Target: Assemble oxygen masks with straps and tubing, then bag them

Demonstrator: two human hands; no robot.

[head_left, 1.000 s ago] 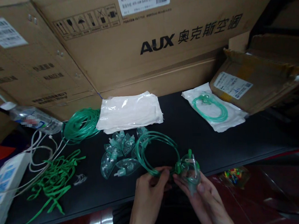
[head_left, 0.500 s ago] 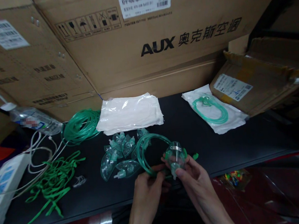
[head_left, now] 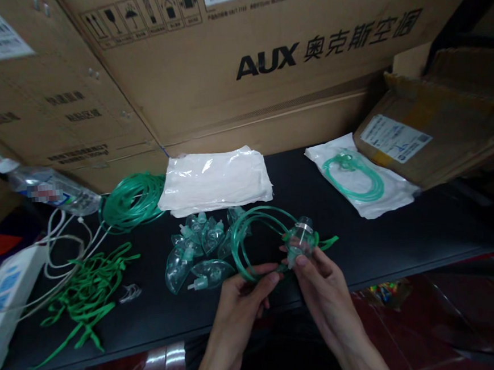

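Note:
In my right hand [head_left: 322, 276] is a clear green oxygen mask [head_left: 301, 239] with a metal nose strip, pinched near its connector. A green strap [head_left: 329, 242] sticks out past its right side. My left hand [head_left: 249, 293] has thumb and fingers closed on the coiled green tubing [head_left: 237, 245], close to the tube end by the mask. Whether the tube end touches the connector I cannot tell. Left of the coil lies a cluster of loose oxygen masks [head_left: 211, 273] with pale green connectors.
White plastic bags [head_left: 216, 179] lie behind the masks. A packed mask with tubing [head_left: 360, 184] rests by an open carton [head_left: 431, 136]. At left are coiled green tubes [head_left: 132, 202], green straps [head_left: 88, 288], metal strips [head_left: 130, 293], a bottle [head_left: 54, 186] and a power strip [head_left: 12, 300].
My right hand has moved the mask slightly right and up and tilted it. My left hand has shifted along the tubing, its thumb now stretched toward the mask. The view has tipped downward a little.

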